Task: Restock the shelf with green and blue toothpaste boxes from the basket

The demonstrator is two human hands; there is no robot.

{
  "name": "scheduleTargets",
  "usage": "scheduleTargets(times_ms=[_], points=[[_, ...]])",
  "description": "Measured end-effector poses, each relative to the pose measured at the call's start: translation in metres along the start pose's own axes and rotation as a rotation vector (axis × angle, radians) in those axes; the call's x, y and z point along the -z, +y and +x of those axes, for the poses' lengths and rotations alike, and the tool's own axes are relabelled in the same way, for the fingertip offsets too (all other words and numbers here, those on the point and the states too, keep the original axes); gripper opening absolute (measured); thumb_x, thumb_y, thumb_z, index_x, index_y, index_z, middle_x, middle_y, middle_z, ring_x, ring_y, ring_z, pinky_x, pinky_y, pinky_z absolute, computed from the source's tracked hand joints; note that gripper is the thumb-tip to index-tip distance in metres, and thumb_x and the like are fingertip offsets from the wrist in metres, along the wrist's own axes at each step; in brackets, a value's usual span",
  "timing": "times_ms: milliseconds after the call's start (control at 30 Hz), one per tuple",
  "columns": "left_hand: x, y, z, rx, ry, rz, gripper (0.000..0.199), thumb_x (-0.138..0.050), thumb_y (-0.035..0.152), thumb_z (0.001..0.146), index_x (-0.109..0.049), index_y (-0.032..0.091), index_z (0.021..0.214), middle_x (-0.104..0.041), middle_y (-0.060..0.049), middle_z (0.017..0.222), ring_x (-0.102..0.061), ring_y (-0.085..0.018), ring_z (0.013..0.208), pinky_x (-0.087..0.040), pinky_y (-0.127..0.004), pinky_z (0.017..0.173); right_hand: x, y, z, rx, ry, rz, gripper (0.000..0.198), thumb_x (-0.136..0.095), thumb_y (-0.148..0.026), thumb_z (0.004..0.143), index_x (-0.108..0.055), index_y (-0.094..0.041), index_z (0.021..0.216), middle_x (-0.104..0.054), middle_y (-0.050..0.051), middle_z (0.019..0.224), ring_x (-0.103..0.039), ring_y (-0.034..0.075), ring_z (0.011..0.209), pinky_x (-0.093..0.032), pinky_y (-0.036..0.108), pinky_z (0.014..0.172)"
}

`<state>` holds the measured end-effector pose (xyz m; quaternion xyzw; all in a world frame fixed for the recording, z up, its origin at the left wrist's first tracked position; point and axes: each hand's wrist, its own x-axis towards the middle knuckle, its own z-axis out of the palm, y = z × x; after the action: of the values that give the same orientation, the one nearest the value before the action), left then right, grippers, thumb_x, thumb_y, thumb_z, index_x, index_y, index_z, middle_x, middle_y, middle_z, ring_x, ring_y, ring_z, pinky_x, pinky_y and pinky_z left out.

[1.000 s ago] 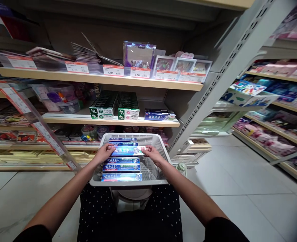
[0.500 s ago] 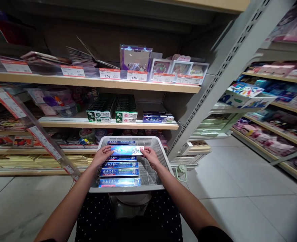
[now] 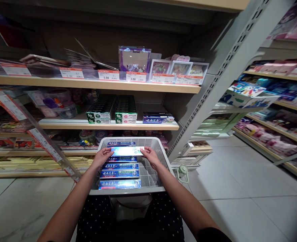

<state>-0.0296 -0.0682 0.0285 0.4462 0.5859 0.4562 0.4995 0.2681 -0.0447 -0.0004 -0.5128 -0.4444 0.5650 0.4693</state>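
Observation:
Between my hands is a long blue-and-white toothpaste box [image 3: 126, 151], held level above the basket, its face bright with glare. My left hand [image 3: 103, 156] grips its left end with fingers and thumb. At the other end, my right hand [image 3: 149, 157] pinches the box's right tip. Below it, the grey plastic basket [image 3: 158, 181] rests at my lap. Several similar blue toothpaste boxes [image 3: 119, 174] lie in a column along the basket's left side. The basket's mesh floor shows on the right.
Ahead, a shelf [image 3: 108, 126] carries green-and-white boxes [image 3: 125, 112] in stacks and a few blue boxes [image 3: 158, 117] at its right end. A price-tagged shelf [image 3: 95, 82] juts out above. A slotted metal upright [image 3: 221, 74] stands to the right, with a pale green bottle [image 3: 182, 174] near its foot.
The held box has tilted slightly, so glare now washes out its printed face. Both hands keep their hold at its ends. The view has shifted very little.

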Motion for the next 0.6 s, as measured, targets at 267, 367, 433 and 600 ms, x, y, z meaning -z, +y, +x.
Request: scheduleTargets(times_ms=[267, 367, 433, 600], points=[[0.001, -0.007, 0.003, -0.020, -0.016, -0.006, 0.066, -0.082, 0.058, 0.050, -0.064, 0.015, 0.097, -0.072, -0.011, 0.096, -0.068, -0.025, 0.092, -0.054, -0.038, 0.080, -0.006, -0.006, -0.006, -0.013, -0.011, 0.053, 0.044, -0.081, -0.047, 0.064, -0.062, -0.017, 0.091, -0.070, 0.011, 0.098, -0.067, 0.024, 0.092, -0.054, 0.034, 0.078], [0.000, -0.003, 0.002, -0.016, -0.032, 0.011, 0.063, -0.083, 0.056, 0.051, -0.064, 0.016, 0.095, -0.072, -0.009, 0.091, -0.069, -0.024, 0.088, -0.055, -0.037, 0.079, -0.005, -0.005, -0.007, -0.015, -0.009, 0.053, 0.043, -0.081, -0.045, 0.063, -0.061, -0.017, 0.088, -0.070, 0.011, 0.094, -0.067, 0.024, 0.089, -0.054, 0.036, 0.079], [-0.007, 0.005, 0.001, -0.049, -0.017, 0.011, 0.061, -0.083, 0.054, 0.051, -0.064, 0.016, 0.094, -0.072, -0.009, 0.090, -0.069, -0.025, 0.089, -0.054, -0.039, 0.083, 0.000, -0.011, -0.006, 0.026, 0.025, 0.031, 0.043, -0.080, -0.046, 0.064, -0.060, -0.018, 0.090, -0.070, 0.010, 0.093, -0.067, 0.024, 0.089, -0.054, 0.037, 0.080], [-0.058, 0.048, 0.009, -0.253, 0.042, -0.008, 0.051, -0.080, 0.046, 0.059, -0.063, 0.016, 0.097, -0.070, -0.011, 0.104, -0.065, -0.026, 0.102, -0.050, -0.042, 0.094, 0.033, -0.054, 0.006, 0.265, 0.198, -0.159, 0.050, -0.076, -0.047, 0.064, -0.056, -0.019, 0.101, -0.067, 0.009, 0.105, -0.064, 0.023, 0.099, -0.051, 0.036, 0.088]])
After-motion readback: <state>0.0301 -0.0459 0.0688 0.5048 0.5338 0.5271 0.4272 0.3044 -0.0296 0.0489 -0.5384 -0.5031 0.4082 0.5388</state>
